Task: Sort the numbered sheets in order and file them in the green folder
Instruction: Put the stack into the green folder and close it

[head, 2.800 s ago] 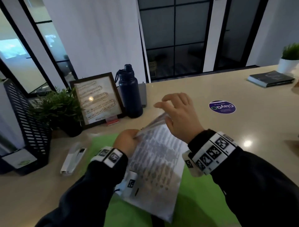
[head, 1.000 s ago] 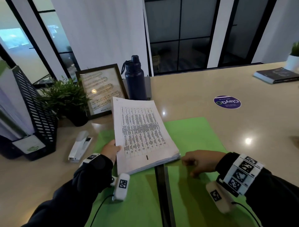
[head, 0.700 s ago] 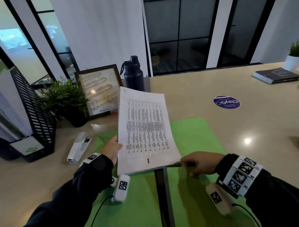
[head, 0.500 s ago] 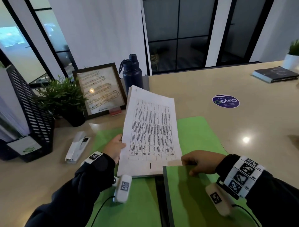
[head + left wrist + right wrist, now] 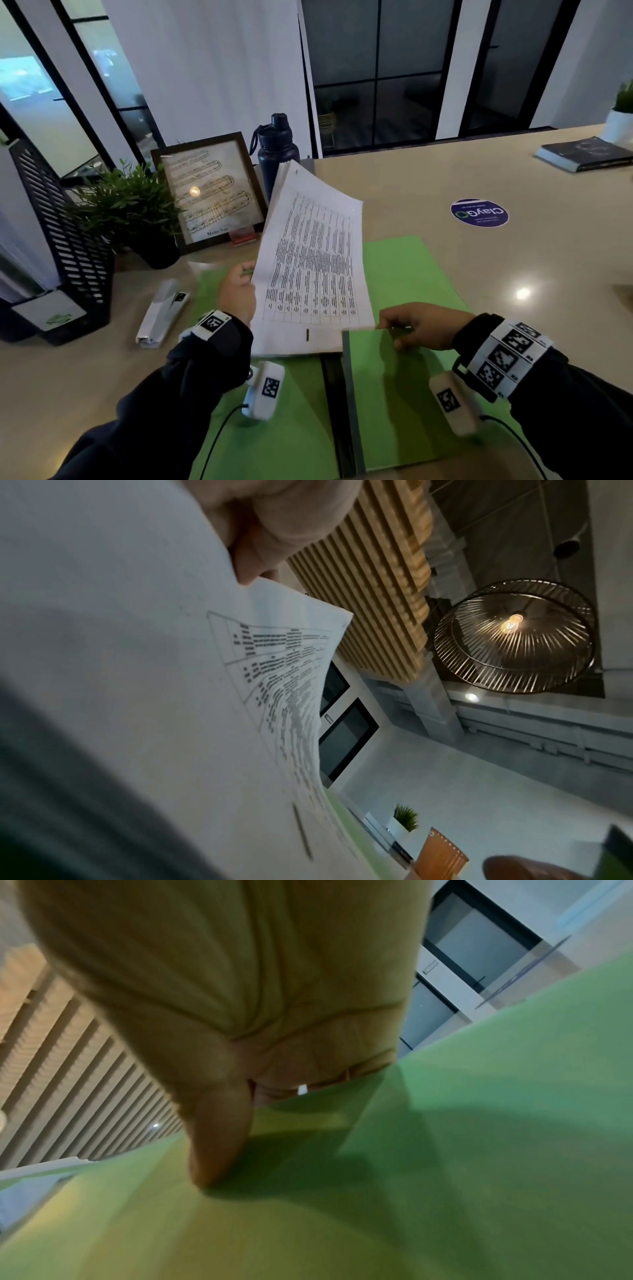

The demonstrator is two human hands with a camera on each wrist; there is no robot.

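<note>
The green folder (image 5: 411,267) lies open on the table, its dark spine toward me. My left hand (image 5: 238,291) grips the left edge of the stack of printed sheets (image 5: 311,267) and holds it tilted up over the spine. The stack's lower right corner sits under the edge of the folder's right-hand inner flap. My right hand (image 5: 418,325) rests on that right half and pinches the flap's top edge beside the sheets' corner. In the right wrist view the thumb (image 5: 219,1137) presses on the green flap (image 5: 479,1123). The left wrist view shows the sheets (image 5: 171,669) under my thumb (image 5: 274,520).
A white stapler (image 5: 161,315) lies left of the folder. Behind it stand a black mesh file rack (image 5: 68,240), a potted plant (image 5: 130,205), a framed picture (image 5: 209,192) and a dark bottle (image 5: 275,150). A purple sticker (image 5: 479,212) and a book (image 5: 582,154) are at the far right.
My left hand has tipped the stack steeper and swung it right, so its lower edge has slid under the right-hand flap. The right hand has stayed on the folder.
</note>
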